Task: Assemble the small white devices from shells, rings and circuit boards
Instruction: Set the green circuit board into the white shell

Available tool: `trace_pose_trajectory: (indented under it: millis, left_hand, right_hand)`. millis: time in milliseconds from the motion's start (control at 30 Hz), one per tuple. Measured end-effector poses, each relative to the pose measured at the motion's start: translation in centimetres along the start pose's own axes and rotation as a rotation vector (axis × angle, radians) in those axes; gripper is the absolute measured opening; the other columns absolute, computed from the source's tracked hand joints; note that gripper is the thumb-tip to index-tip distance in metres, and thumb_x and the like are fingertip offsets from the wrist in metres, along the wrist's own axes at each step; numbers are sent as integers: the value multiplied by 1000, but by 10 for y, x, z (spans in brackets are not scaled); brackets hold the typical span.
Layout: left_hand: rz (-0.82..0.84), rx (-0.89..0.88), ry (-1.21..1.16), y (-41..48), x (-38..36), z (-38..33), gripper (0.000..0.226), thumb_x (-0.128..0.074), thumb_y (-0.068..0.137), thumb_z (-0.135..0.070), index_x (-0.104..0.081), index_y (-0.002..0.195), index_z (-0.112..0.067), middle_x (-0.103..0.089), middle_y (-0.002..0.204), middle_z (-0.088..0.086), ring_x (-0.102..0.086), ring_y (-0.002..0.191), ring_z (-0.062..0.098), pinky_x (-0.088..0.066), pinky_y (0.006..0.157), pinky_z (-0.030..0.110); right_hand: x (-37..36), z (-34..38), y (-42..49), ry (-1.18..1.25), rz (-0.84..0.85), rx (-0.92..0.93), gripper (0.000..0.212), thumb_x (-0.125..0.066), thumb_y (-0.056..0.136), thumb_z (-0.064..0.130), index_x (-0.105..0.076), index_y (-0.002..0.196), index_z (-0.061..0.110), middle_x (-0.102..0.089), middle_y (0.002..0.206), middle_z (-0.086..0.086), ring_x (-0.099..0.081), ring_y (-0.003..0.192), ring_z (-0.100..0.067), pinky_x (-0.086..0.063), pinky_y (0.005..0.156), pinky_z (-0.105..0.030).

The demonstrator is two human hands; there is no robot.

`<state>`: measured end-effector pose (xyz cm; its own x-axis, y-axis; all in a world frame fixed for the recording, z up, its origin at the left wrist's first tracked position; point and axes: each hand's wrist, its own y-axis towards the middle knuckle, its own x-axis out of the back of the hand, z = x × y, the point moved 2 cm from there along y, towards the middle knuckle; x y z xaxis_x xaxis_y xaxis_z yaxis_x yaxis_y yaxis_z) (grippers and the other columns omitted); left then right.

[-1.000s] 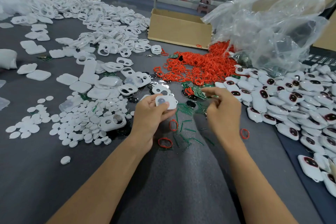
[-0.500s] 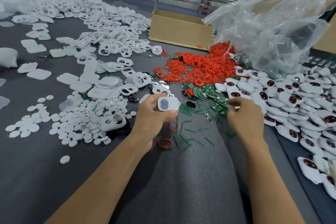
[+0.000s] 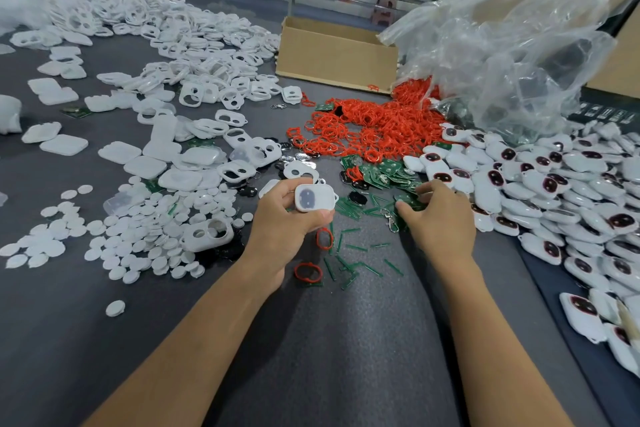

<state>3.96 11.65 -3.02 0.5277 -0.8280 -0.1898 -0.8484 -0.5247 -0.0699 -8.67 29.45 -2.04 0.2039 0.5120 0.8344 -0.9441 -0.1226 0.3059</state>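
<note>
Near edge: bare grey desk point(image 3: 311, 357), both forearms coming in from 6 o'clock.

Left hand point(image 3: 287, 218): fingers wrapped round 1 white shell point(image 3: 313, 198), thumb underneath, held just off the desk. The face towards the camera shows 2 greyish windows. Can't tell if a ring or board is seated inside.

Right hand point(image 3: 440, 215): at 3 o'clock of the left hand, palm down, fingers on the near edge of the green circuit boards point(image 3: 384, 173). Can't tell whether 1 is pinched yet.

Between and below the hands: 2 loose red rings point(image 3: 306, 272), green offcut strips point(image 3: 346, 267), 1 metal clasp point(image 3: 389, 218).

9 o'clock: white discs point(image 3: 145, 236) scattered, then flat covers and windowed shells.

3 o'clock: big heap of closed white devices point(image 3: 554, 184) with dark red windows. I read those as finished units.

12 o'clock: red ring pile point(image 3: 374, 128), cardboard box point(image 3: 336, 52), clear plastic bag point(image 3: 502, 45) behind it. 10 to 11 o'clock: large stock of empty shells point(image 3: 194, 45).

Status, my read: mid-batch. Many units done, but shell and ring stock is large, so plenty left. Current unit is early: shell in hand, board pick under way; seating and closing not yet done.
</note>
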Motion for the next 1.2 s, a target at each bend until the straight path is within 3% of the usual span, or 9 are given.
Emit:
trace_pose_trajectory:
  millis: [167, 333, 467, 600, 700, 800, 933, 1067, 1200]
  left_hand:
    - [0, 9, -7, 0, 0, 1, 45, -74, 76, 10, -62, 112, -13, -71, 105, 4, -67, 103, 30, -54, 95, 46]
    - [0, 5, -11, 1, 0, 2, 44, -73, 75, 12, -62, 109, -15, -71, 108, 8, -66, 106, 36, -53, 96, 50]
    - [-1, 9, -18, 1, 0, 2, 45, -73, 76, 12, -62, 110, -14, -70, 109, 9, -65, 107, 36, -52, 96, 50]
    - [-3, 16, -27, 1, 0, 2, 45, -73, 76, 12, -62, 111, -13, -70, 109, 9, -66, 107, 34, -55, 94, 46]
    - [-5, 14, -37, 1, 0, 2, 45, -73, 76, 12, -62, 114, -11, -70, 110, 11, -65, 108, 35, -55, 94, 46]
    - [-13, 13, -46, 1, 0, 2, 45, -72, 76, 12, -62, 114, -9, -70, 111, 13, -65, 108, 37, -54, 95, 49]
    - [-15, 20, -58, 2, 0, 2, 46, -73, 75, 13, -62, 115, -9, -69, 112, 14, -65, 108, 37, -55, 93, 48]
    - [-19, 17, -68, 2, 0, 2, 45, -72, 76, 14, -62, 113, -10, -69, 112, 14, -65, 108, 37, -54, 93, 49]
    - [-16, 13, -56, 2, 0, 3, 46, -73, 75, 13, -62, 114, -9, -70, 110, 13, -66, 106, 36, -56, 91, 45]
  right_hand:
    - [1, 8, -2, 182, 57, 75, 42, -77, 73, 14, -59, 111, 14, -64, 106, -3, -61, 89, -23, -46, 79, -31]
    - [-2, 16, -5, 219, 144, 160, 45, -77, 73, 5, -64, 113, 21, -61, 112, -1, -58, 70, -13, -43, 76, -25]
    - [1, 18, -6, 230, 141, 211, 46, -72, 71, -5, -69, 109, 20, -59, 104, -4, -59, 72, -18, -40, 72, -22]
    - [3, 31, -12, 167, 149, 347, 53, -57, 66, -16, -72, 107, 16, -54, 90, -2, -48, 76, -16, -32, 67, -19]
    - [4, 39, -20, 174, 310, 464, 53, -59, 68, -12, -71, 110, 17, -64, 88, 2, -56, 79, -15, -38, 69, -13]
    - [11, 40, -25, 321, 488, 439, 53, -60, 71, -10, -70, 108, 27, -68, 87, 8, -59, 72, -10, -41, 62, -7]
    - [16, 34, -18, 289, 388, 391, 36, -63, 74, -9, -73, 95, 19, -71, 85, 6, -59, 68, 0, -40, 62, -3]
    - [12, 31, -16, 204, 391, 360, 10, -78, 76, 10, -75, 84, 16, -68, 72, 7, -56, 63, 6, -39, 60, -1]
    - [8, 30, -16, 150, 389, 377, 7, -81, 74, 22, -76, 78, 20, -71, 71, 7, -58, 64, 4, -40, 59, -3]
